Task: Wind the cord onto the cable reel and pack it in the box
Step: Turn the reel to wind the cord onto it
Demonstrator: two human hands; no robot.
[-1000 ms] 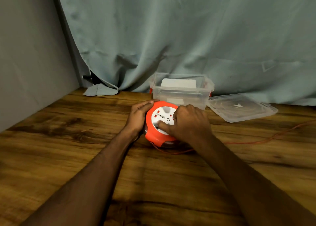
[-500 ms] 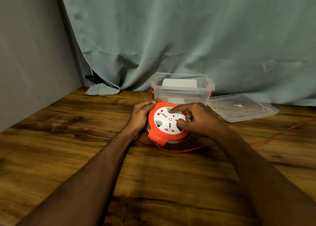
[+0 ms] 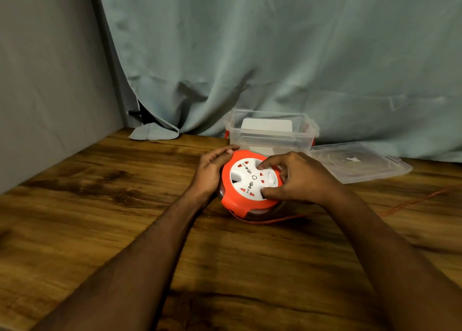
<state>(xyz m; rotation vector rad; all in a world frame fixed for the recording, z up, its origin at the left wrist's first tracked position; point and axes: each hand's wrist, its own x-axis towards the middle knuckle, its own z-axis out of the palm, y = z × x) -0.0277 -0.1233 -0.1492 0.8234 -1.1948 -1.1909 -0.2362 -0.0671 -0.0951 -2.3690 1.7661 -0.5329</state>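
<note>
Two hands on the cable reel, which lies flat on the wooden table with its white socket face up and its orange rim around it.

Left hand — at the reel's 9 o'clock, fingers straight and together, laid against the orange rim and reaching toward 11 o'clock. It grips nothing.

Right hand — comes in from 3 o'clock, fingers curled onto the white face. One fingertip sits in a recess near 1 o'clock, the thumb presses the face near 5 o'clock. Whether the remaining fingers touch the rim cannot be told.

Cord: thin, orange, leaves the reel's underside near 6 o'clock, curves along the table under the right forearm and runs off toward 3 o'clock at the frame edge. That stretch is unwound.

Box: clear plastic, open, standing just beyond the reel at 12 o'clock, a white label on its far wall. Its clear lid lies flat on the table at 2 o'clock, beside the box.

Pale blue-grey curtain hangs behind.
</note>
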